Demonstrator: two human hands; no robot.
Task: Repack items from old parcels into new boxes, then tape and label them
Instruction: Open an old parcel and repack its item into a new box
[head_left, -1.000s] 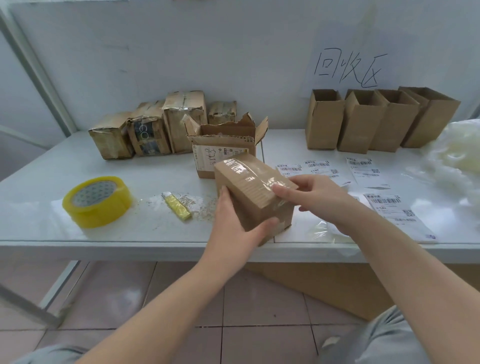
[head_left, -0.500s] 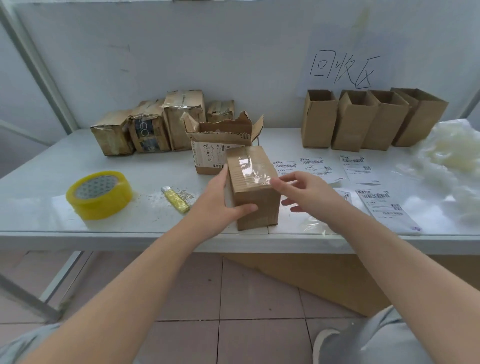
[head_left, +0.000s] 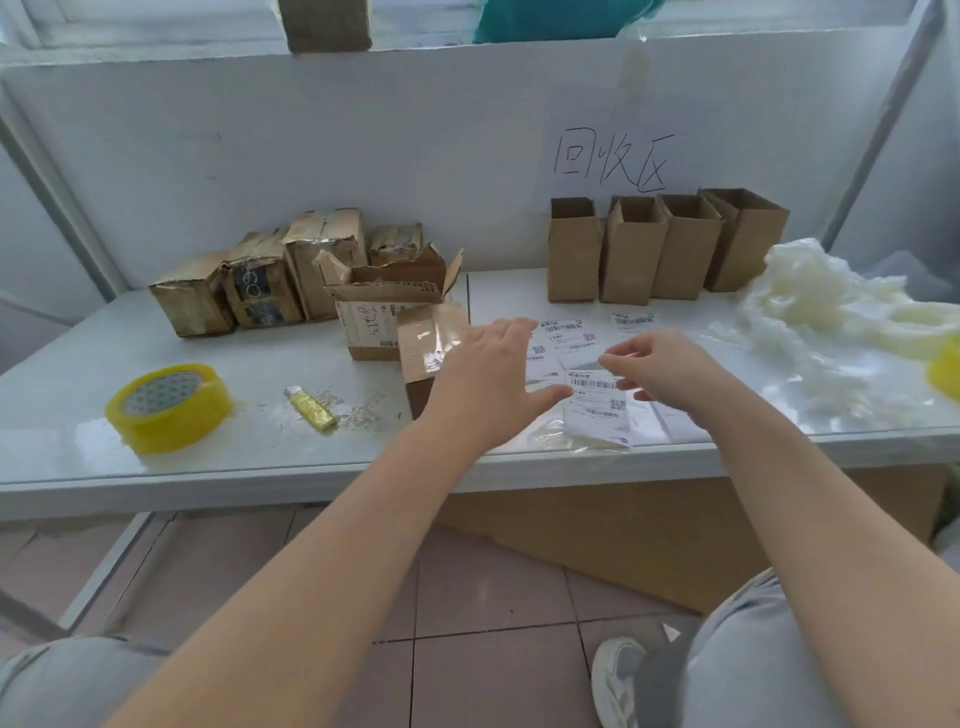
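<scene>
The sealed box (head_left: 423, 358) is brown corrugated cardboard. Its top flaps are closed under a strip of glossy clear tape that runs down the front face. It stands upright on the white table (head_left: 260, 467), just in front of the opened old parcel (head_left: 379, 322), whose torn flaps stand up. No label is visible on the faces shown.

The left hand (head_left: 493, 384) is held flat with its palm down, fingers (head_left: 511, 332) straight and spread and thumb extended to the right. It holds nothing. It covers the right edge of the sealed box; contact with the box cannot be confirmed from this angle.

The right hand (head_left: 670, 371) is to the right of the left hand, above the shipping labels on the table. Its fingertips (head_left: 615, 358) are loosely curled and sit at the upper edge of the nearest label (head_left: 597, 410). It cannot be determined whether they pinch that label or only hover at it.

A yellow tape roll (head_left: 169, 408) lies at the left of the table, well apart from both hands.
</scene>
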